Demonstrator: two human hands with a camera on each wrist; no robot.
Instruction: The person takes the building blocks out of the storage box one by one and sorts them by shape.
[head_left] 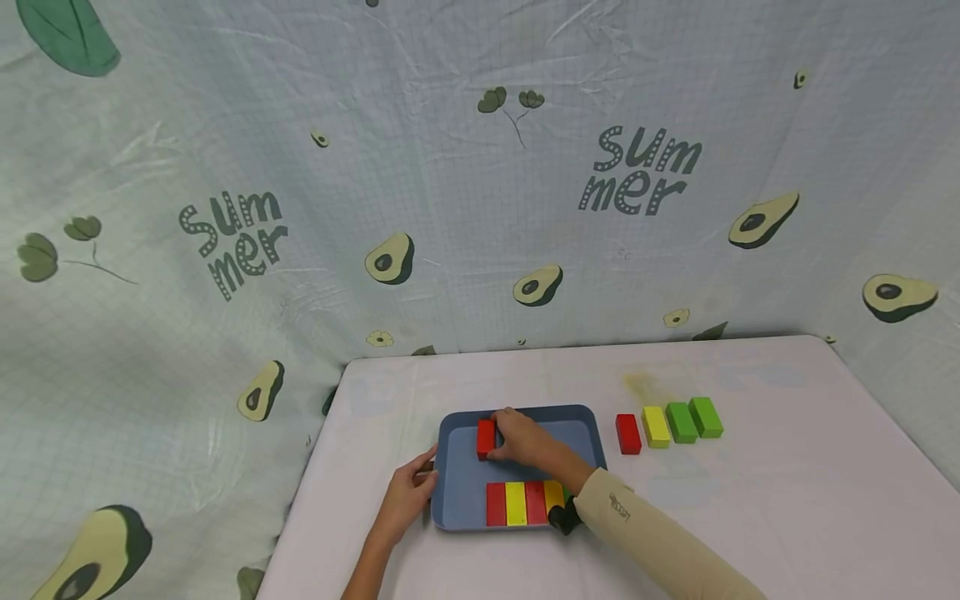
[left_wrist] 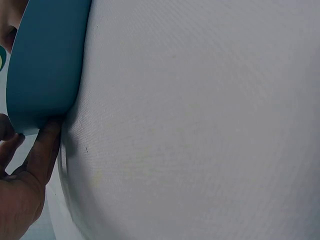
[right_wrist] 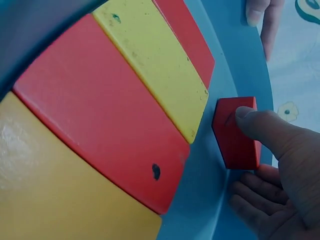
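Right hand (head_left: pixel 525 442) grips a red block (head_left: pixel 485 437) at the blue tray's (head_left: pixel 457 500) 11 o'clock. Left hand (head_left: pixel 408 492), fingers relaxed, steadies the tray's 9 o'clock rim. Four blocks (head_left: pixel 525 502) are already in the tray; four blocks (head_left: pixel 670 425) remain on the table (head_left: pixel 787 500) at 3 o'clock.

Red block (head_left: pixel 485 437) in blue tray (head_left: pixel 461 487)

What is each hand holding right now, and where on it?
Right hand grips the red block by its end, inside the tray. Left hand touches the tray's left rim.
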